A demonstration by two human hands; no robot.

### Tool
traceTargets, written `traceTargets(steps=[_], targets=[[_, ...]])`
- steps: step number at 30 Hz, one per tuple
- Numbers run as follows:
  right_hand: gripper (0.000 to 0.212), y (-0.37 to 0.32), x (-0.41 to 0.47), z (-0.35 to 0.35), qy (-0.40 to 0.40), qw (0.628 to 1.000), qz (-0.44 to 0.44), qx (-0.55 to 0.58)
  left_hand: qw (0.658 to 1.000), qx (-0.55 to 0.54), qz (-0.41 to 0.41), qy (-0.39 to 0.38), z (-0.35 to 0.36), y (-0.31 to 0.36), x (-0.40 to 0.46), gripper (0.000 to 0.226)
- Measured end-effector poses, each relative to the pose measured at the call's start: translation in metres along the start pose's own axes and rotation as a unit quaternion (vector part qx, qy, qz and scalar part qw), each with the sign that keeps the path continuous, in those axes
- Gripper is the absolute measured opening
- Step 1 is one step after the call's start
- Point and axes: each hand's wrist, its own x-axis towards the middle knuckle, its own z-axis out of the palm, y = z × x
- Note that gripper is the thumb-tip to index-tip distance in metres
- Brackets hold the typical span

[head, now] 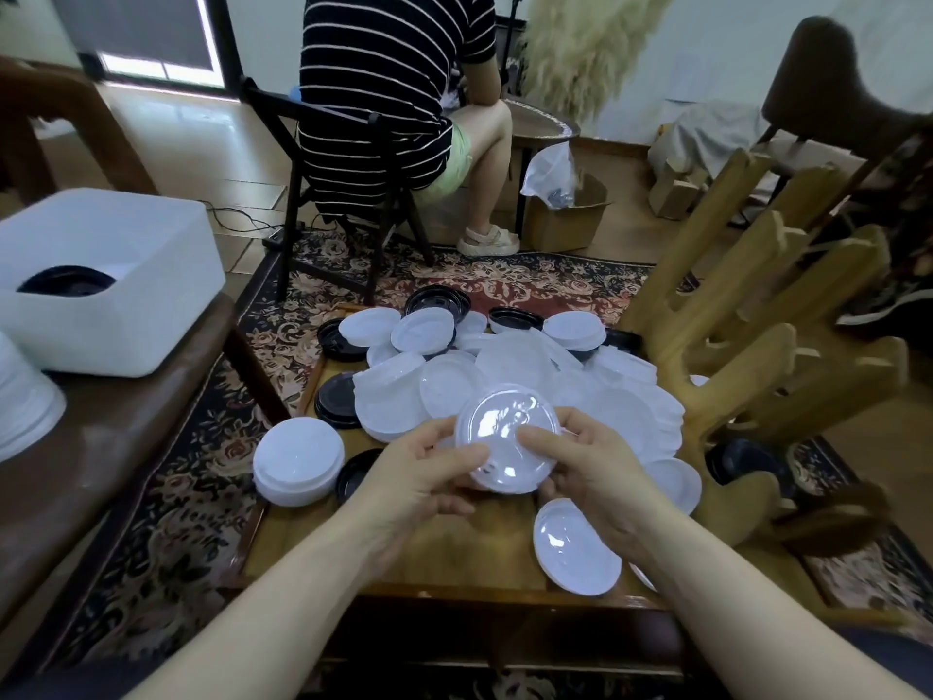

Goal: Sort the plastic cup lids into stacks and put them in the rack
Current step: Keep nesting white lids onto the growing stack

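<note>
- Fingers: left hand (424, 477) and right hand (590, 467) both curled round one clear plastic lid (507, 437), thumbs on its top face, remaining fingers under the rim. Lid held just above the near-centre of the wooden tray (454, 553), tilted slightly toward the camera.
- Far left: white plastic bin (116, 305) on a brown bench, one black lid (68, 282) showing inside it. A white stack edge sits at the left border, cut off.
- Left of the hands: neat stack of white lids (299, 459) at the tray's left edge; a black lid (353, 474) lies just beside it on the right.
- Centre, beyond the hands: loose heap of white lids (505, 366), overlapping at all angles. Black lids (335, 401) poke out along the heap's left side and far edge.
- Near right of the hands: single white lid (575, 545) lying upside down on the tray, partly under the right wrist.
- Right: wooden rack (732, 346) with upright pegs, leaning away to the right, its base touching the heap. A black lid (742, 459) rests low in the rack.
- Far centre: a seated person (383, 103) in a striped top on a dark folding chair, back to the camera; cardboard box (565, 214) to the right of them on the floor.
</note>
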Motion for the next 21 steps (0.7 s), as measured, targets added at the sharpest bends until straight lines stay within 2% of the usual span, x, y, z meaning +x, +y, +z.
traceTargets(steps=[3, 5, 6, 7, 9, 11, 13, 16, 18, 21], targets=[[0.039, -0.001, 0.002, 0.004, -0.001, 0.999, 0.007, 0.054, 0.998, -0.055, 0.006, 0.022, 0.005, -0.001, -0.001, 0.056], [0.026, -0.002, 0.004, 0.008, 0.021, 1.000, -0.014, 0.004, 0.995, -0.092, 0.007, 0.042, 0.007, 0.002, 0.000, 0.050], [0.024, -0.003, 0.009, 0.009, 0.050, 0.996, -0.047, -0.059, 0.993, -0.103, 0.007, 0.056, 0.007, 0.004, 0.001, 0.045], [0.023, -0.005, 0.015, 0.008, 0.088, 0.983, -0.096, -0.133, 0.991, -0.110, 0.009, 0.075, 0.006, 0.006, 0.002, 0.038], [0.025, -0.009, 0.033, 0.002, 0.167, 0.928, -0.194, -0.272, 0.985, -0.126, 0.016, 0.114, 0.003, 0.008, 0.005, 0.016], [0.036, -0.014, 0.054, -0.003, 0.218, 0.872, -0.238, -0.367, 0.980, -0.146, 0.015, 0.135, -0.002, 0.012, 0.005, 0.009], [0.046, -0.017, 0.071, -0.005, 0.239, 0.840, -0.219, -0.435, 0.977, -0.159, 0.006, 0.139, -0.005, 0.015, 0.005, 0.010], [0.051, -0.020, 0.086, -0.003, 0.237, 0.822, -0.136, -0.500, 0.978, -0.160, -0.010, 0.132, -0.008, 0.016, 0.004, 0.012], [0.041, -0.020, 0.090, -0.004, 0.246, 0.833, -0.111, -0.483, 0.980, -0.155, -0.020, 0.120, -0.011, 0.016, 0.005, 0.017], [0.020, -0.021, 0.090, -0.009, 0.277, 0.856, -0.120, -0.419, 0.984, -0.148, -0.029, 0.099, -0.011, 0.017, 0.006, 0.021]])
